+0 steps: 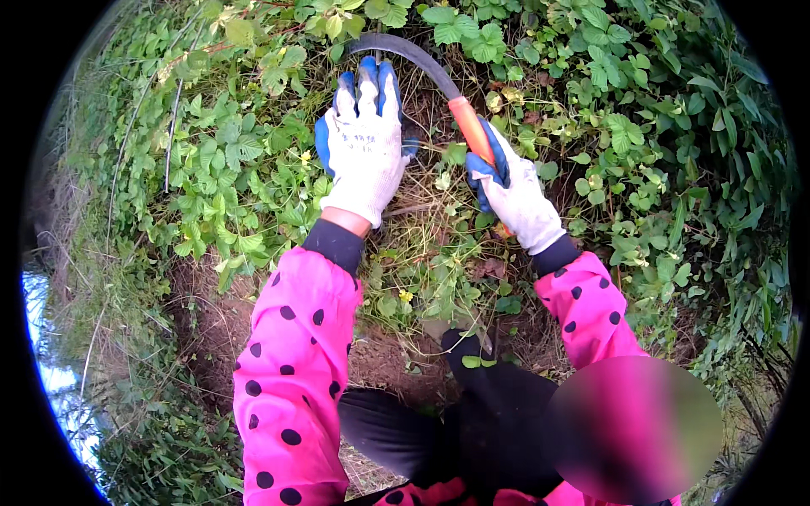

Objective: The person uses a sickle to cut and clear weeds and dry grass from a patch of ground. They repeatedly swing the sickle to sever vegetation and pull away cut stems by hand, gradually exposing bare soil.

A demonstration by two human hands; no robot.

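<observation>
One sickle (445, 84) ahead of the body, right hand (506, 181) clenched round its orange handle (472, 131), blade just beyond left hand (364, 139). Left fingers extended; can't tell if gripping. Looks part-cut: loose stems (439, 270) near legs (498, 405); leafy plants (236, 152) standing both sides.

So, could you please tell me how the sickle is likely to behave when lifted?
The sickle should stay stiff, as its curved blade looks like metal. It may dip blade-first, since the blade reaches beyond the orange handle. Slipping seems unlikely, as the right hand grips it in a coated glove.
</observation>
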